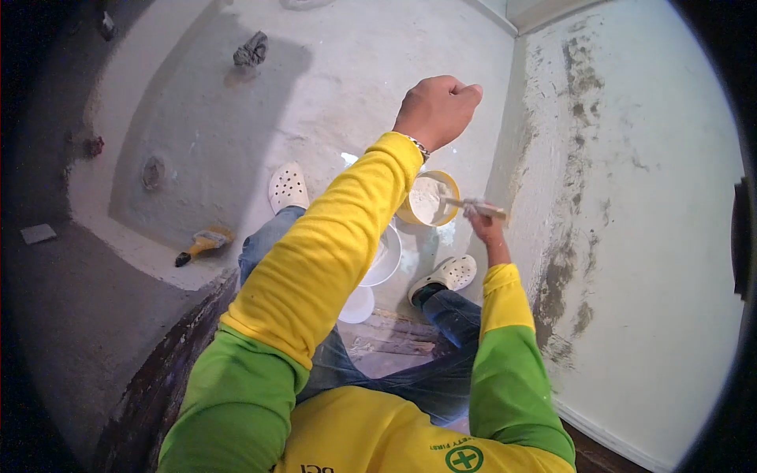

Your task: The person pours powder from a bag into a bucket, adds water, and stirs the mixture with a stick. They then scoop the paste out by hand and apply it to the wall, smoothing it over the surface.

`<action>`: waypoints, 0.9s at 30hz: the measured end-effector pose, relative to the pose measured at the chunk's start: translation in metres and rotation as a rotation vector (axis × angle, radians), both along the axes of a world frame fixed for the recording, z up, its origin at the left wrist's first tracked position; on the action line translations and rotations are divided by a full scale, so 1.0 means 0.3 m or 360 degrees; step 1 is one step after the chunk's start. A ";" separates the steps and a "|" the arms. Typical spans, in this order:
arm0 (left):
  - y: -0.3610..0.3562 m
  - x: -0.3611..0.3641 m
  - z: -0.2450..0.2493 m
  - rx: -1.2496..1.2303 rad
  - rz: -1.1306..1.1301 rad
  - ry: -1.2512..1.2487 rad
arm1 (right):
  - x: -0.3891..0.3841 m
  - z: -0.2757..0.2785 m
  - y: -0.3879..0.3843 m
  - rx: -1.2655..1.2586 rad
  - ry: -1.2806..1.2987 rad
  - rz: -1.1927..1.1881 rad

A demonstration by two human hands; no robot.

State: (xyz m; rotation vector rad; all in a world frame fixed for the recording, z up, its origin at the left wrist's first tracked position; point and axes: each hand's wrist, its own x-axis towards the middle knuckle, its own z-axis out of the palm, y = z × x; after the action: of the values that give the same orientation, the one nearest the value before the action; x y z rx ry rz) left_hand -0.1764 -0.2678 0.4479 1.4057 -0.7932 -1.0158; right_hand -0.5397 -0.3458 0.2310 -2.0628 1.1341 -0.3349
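My left hand is raised high in a closed fist; whether anything is inside it cannot be seen. A watch or bracelet sits on its wrist. My right hand is lower, gripping a putty knife whose blade reaches into a yellow bucket holding white putty. The bucket stands on the floor by the stained wall. Both sleeves are yellow and green.
A white bucket and a white lid lie between my feet in white clogs. A yellow-handled brush lies on the floor at the left. A crumpled rag lies farther off. The wall's lower part has dark damp patches.
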 end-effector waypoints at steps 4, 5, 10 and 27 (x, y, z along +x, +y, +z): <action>0.006 0.011 0.008 0.0024 -0.0015 -0.0027 | 0.117 0.035 0.179 0.0568 -0.0212 -0.0915; 0.011 0.018 0.007 0.0035 -0.0010 -0.0035 | 0.146 0.015 0.174 0.0582 -0.0216 -0.0911; 0.016 0.020 0.000 0.0046 -0.0003 0.0008 | 0.273 -0.115 0.102 -0.0138 -0.0529 -0.0961; 0.007 -0.002 0.004 0.0032 -0.0008 -0.0047 | 0.210 -0.041 0.101 0.0173 -0.0574 0.0175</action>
State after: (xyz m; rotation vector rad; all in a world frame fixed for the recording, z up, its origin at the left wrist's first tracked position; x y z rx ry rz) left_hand -0.1771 -0.2657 0.4490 1.4394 -0.8103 -1.0111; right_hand -0.4767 -0.3155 0.2188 -1.8667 0.8009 -0.5528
